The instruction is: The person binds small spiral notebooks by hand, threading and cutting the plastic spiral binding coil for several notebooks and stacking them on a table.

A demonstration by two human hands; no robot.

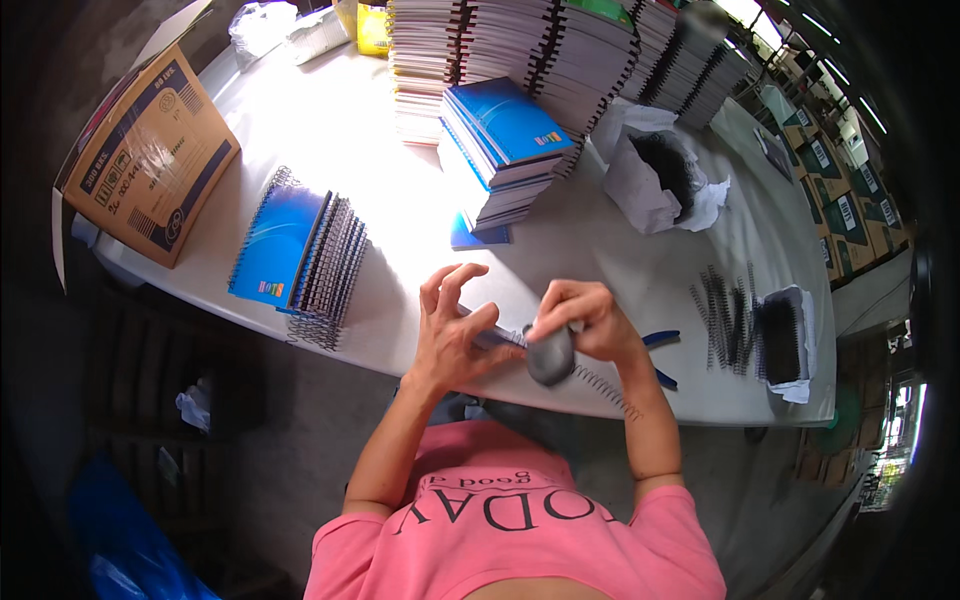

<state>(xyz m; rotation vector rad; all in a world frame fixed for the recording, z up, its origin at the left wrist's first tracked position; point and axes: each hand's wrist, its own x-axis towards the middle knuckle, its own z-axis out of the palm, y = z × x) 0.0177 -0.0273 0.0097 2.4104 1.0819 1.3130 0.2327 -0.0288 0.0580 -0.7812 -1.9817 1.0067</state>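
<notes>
My left hand (447, 335) grips one end of a thin notebook (497, 339) held edge-on over the near edge of the white table (600, 250); its upper fingers are spread. My right hand (587, 318) pinches the other end, where a grey cover (549, 357) bulges. A black spiral wire (607, 387) trails from under the right hand toward the lower right. Blue-handled pliers (662, 339) lie on the table just right of my right wrist.
A row of bound blue notebooks (285, 245) leans at the left, beside a cardboard box (150, 150). A blue notebook stack (505, 140) and tall stacks (560, 50) stand behind. A white bag of black coils (655, 175) and loose coils (725, 315) lie at right.
</notes>
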